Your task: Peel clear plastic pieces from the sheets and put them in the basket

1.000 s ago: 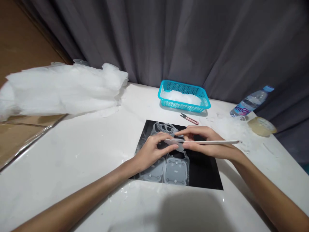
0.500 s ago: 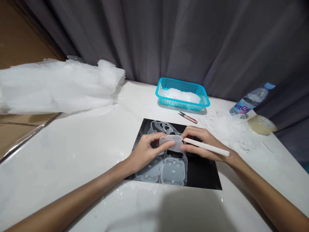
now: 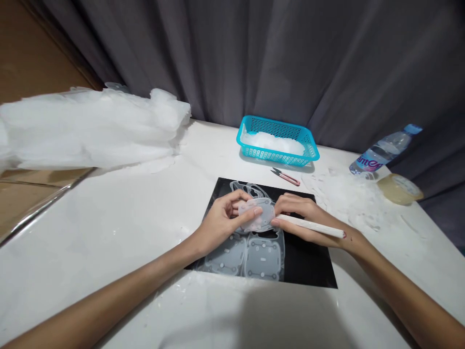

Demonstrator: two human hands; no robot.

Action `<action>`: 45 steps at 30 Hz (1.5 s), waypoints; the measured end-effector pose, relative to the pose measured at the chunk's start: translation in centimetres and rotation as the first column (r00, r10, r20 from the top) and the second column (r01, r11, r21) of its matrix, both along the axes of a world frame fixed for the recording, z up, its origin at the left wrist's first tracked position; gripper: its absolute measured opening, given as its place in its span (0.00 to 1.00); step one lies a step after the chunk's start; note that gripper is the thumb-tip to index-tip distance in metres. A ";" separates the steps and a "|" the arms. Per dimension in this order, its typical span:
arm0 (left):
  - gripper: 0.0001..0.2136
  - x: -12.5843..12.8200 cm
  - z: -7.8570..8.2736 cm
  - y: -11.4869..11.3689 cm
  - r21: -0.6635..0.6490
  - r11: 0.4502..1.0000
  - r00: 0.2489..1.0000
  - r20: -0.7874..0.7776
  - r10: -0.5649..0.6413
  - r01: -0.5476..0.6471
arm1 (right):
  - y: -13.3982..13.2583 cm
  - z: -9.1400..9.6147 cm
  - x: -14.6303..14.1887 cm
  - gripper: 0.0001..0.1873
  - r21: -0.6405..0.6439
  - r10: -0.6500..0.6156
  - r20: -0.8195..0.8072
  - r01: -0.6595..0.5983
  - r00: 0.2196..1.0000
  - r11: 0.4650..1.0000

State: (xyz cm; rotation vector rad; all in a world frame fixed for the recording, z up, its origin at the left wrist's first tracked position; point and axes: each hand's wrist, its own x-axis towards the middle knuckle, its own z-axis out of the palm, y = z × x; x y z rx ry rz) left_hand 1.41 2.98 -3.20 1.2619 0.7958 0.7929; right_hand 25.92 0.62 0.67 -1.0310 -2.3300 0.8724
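My left hand [image 3: 220,218] pinches a small frosted, translucent piece [image 3: 266,215] between thumb and fingers, its flat face tilted up toward me. In my right hand [image 3: 308,208] is a slim white pen-like tool [image 3: 316,226]. Its tip end is hidden by the fingers at the right edge of the piece, and its back end points toward the wrist. Both hands are above a black sheet [image 3: 308,266]. On that sheet, below the hands, lies a translucent moulded sheet [image 3: 263,257] with rounded-square shapes; thin clear offcuts [image 3: 238,186] loop out behind the fingers.
A blue basket [image 3: 279,157] holding white translucent pieces stands at the back, with pink-handled thread snips [image 3: 286,177] before it. On the right are pale scraps [image 3: 337,194], a water bottle [image 3: 381,151] and a tape roll [image 3: 399,189]. A big white bundle [image 3: 90,128] fills the back left.
The frosted piece has been turned in my left hand, so more of its flat face shows. My right hand has stayed at its right edge with the pen-like tool. The view has shifted slightly.
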 end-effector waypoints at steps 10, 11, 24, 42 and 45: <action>0.16 -0.2 0.9 0.3 0.173 0.976 0.964 -0.250 -0.087 0.133 | 0.0 0.3 -0.3 0.08 -0.081 -0.028 -0.068 0.022 0.997 0.996; 0.16 -0.2 0.9 0.3 0.171 0.977 0.965 -0.248 -0.081 0.126 | 0.0 0.3 -0.3 0.07 -0.073 -0.033 -0.063 0.028 0.997 0.997; 0.14 -0.1 0.1 1.3 0.147 0.977 0.968 -0.175 0.178 -0.154 | 0.0 -1.1 -0.4 0.08 0.408 -0.131 0.254 0.017 0.958 0.913; 0.15 -0.5 0.0 1.7 0.284 0.959 0.964 -0.252 0.081 -0.006 | -0.1 -3.4 -3.1 0.10 -0.100 -0.340 -0.292 0.325 0.894 0.941; 0.14 -0.4 0.1 1.5 0.266 0.964 0.966 -0.245 0.078 -0.010 | -0.2 -3.7 -3.3 0.12 -0.089 -0.343 -0.298 0.332 0.891 0.939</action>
